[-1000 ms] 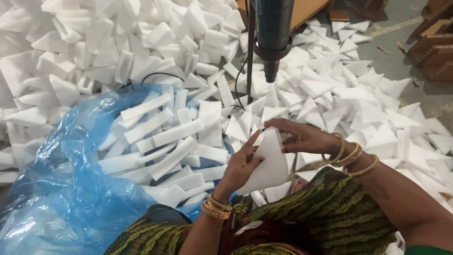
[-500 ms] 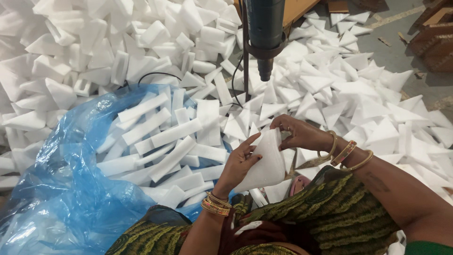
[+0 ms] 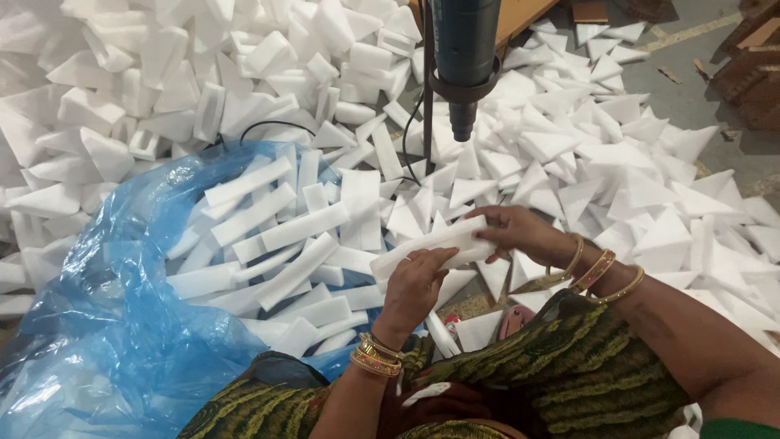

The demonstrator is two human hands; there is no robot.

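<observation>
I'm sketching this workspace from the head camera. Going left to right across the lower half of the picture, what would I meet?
Blue plastic bag → white foam strips lying in it → left hand → folded white foam piece held by both hands → right hand → gold bangles → loose white foam triangles.

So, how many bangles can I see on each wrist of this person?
About 3 on each: gold bangles stacked close on the left wrist, and gold bangles spread apart on the right wrist. More may be hidden behind the stack.
</observation>
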